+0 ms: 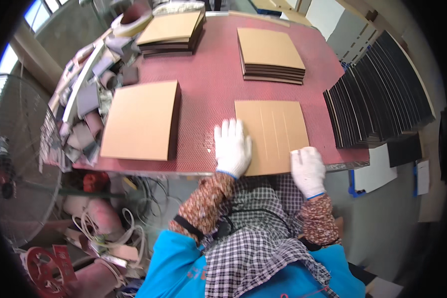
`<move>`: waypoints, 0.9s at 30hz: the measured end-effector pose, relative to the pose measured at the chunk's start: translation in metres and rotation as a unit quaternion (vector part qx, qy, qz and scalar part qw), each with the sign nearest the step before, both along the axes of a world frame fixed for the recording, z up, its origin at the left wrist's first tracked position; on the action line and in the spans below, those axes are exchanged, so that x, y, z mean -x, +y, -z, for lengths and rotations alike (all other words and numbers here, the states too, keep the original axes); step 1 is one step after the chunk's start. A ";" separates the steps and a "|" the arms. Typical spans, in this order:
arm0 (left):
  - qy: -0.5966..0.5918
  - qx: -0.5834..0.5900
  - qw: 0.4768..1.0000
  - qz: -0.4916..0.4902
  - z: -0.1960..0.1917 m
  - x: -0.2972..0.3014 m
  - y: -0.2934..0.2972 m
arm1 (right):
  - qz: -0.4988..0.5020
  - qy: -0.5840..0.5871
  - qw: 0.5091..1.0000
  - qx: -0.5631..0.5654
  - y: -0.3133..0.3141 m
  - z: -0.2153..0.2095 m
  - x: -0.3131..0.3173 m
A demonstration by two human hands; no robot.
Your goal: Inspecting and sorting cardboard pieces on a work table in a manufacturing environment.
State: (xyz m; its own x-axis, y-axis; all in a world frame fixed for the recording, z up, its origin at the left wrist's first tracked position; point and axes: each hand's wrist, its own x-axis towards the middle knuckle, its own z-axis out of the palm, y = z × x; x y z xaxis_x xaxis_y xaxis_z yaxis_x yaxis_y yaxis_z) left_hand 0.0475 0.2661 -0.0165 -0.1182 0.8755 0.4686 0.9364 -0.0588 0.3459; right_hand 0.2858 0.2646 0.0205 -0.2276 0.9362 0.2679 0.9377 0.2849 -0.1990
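A square tan board [273, 131] with several pale straight lines across its face lies at the near edge of the red table, in front of me. My left hand [232, 149], in a white glove, rests flat along the board's left side with the fingers stretched out. At its near right corner, my right hand [308, 171], gloved the same way, has its fingers curled and closed on the board's edge. The fingertips of this hand are partly hidden.
Stacks of tan boards stand on the red table [208, 64]: near left [141, 121], far left [169, 27] and far right [270, 47]. Sanding scraps and rolls [88, 99] line the left edge. Dark boards [382, 94] stand in a row at right. A fan [20, 159] is at far left.
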 end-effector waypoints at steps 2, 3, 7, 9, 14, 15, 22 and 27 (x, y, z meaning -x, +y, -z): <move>-0.002 -0.001 1.000 0.017 0.003 -0.009 -0.021 | 0.069 0.008 0.997 0.034 0.012 0.009 -0.027; -0.011 0.016 0.999 0.026 0.005 -0.012 -0.032 | 0.089 0.019 0.991 0.102 0.017 0.014 -0.033; -0.035 0.028 0.999 0.016 0.006 -0.029 -0.061 | 0.057 0.053 0.995 0.054 0.000 0.011 -0.016; -0.103 0.096 0.990 -0.003 -0.003 -0.028 -0.065 | 0.090 0.142 0.982 0.083 -0.007 0.011 -0.012; -0.384 0.137 0.912 -0.040 -0.016 -0.002 -0.059 | 0.083 0.266 0.951 0.133 -0.048 0.004 -0.005; -0.501 0.119 0.856 -0.038 -0.018 0.003 -0.058 | 0.072 0.275 0.949 0.135 -0.052 0.004 -0.005; -0.201 -0.003 0.970 -0.137 -0.076 0.025 -0.085 | -0.020 0.453 0.864 0.218 -0.053 0.024 0.025; -0.227 -0.033 0.954 -0.194 -0.076 0.117 -0.095 | -0.152 0.470 0.837 0.234 -0.039 -0.021 0.091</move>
State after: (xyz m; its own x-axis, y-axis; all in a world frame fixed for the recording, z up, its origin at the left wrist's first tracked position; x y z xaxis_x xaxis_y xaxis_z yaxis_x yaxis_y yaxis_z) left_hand -0.0693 0.1714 0.0594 -0.6317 0.6941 0.3453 0.6469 0.2265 0.7282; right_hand 0.1952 0.2260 0.0418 -0.3684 0.9260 0.0821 0.2022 0.1660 -0.9652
